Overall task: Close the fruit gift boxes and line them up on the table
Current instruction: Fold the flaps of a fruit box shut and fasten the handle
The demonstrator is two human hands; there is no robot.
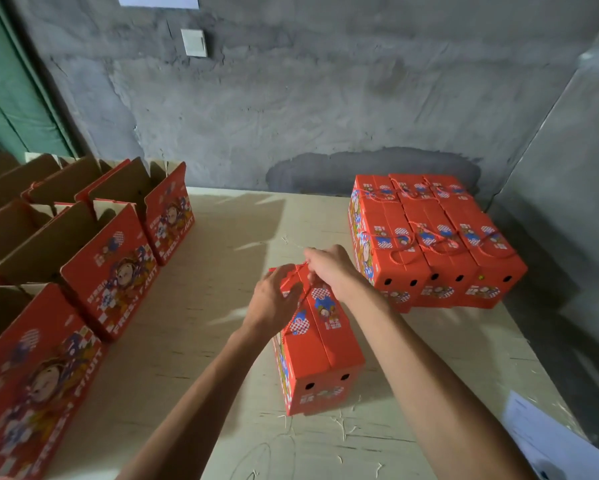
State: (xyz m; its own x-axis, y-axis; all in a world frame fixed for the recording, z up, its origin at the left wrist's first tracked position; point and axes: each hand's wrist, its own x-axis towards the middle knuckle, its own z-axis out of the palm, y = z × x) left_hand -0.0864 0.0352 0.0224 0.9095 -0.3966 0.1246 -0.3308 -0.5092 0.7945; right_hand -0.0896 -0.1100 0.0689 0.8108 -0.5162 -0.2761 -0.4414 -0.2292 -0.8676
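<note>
red gift box [320,355], long axis running away from viewer

- Gift box [320,355]: printed red cardboard, smooth, slight sheen.
- Open boxes [94,258]: raw brown corrugated interior.
- Table [201,317]: pale wood, scratched, matt.
- Wall [308,109]: rough grey cement.

Both hands on red box [320,355] mid-table: L hand [274,299] grips its top, R hand [329,268] pinches cord handle [293,277]. Closed boxes [436,244] far R, open boxes [83,258] L.

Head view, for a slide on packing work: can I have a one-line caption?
Both hands close a red gift box between open boxes and finished ones.
</note>
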